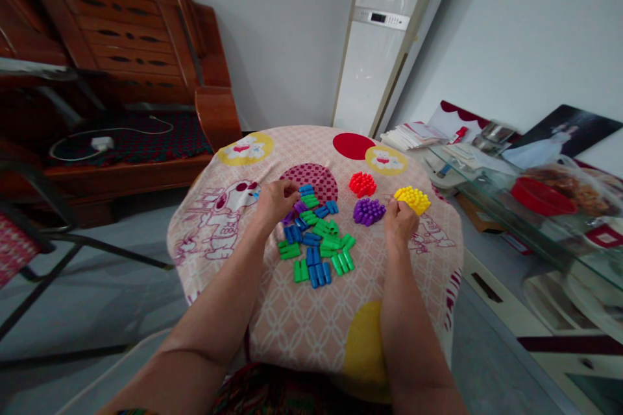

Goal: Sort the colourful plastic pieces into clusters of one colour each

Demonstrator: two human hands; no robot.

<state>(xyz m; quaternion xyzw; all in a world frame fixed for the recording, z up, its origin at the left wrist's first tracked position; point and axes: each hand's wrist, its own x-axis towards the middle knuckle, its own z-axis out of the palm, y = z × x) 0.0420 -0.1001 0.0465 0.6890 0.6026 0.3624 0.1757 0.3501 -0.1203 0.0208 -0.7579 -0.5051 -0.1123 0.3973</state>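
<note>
My left hand (pixel 276 203) is over the left side of the loose pile, its fingers bent together; whatever is between them is hidden. A bit of blue shows beside its knuckles. Close to those fingertips lie purple pieces (pixel 300 206) and blue pieces (pixel 306 190). The pile also has green plastic pieces (pixel 326 228), mostly joined in short rows. My right hand (pixel 402 222) has its thumb and fingers pinched between the purple cluster (pixel 368 211) and the yellow cluster (pixel 412 199); I cannot make out what it holds. Behind the purple one sits a red cluster (pixel 363 184).
The round table wears a patterned cloth (pixel 292 318). To the right is a glass-topped cabinet (pixel 491 198) with papers, a red bowl (pixel 542 196) and a framed photo (pixel 567 136). A wooden bench (pixel 121 32) stands back left, a metal-framed chair (pixel 36 233) at left.
</note>
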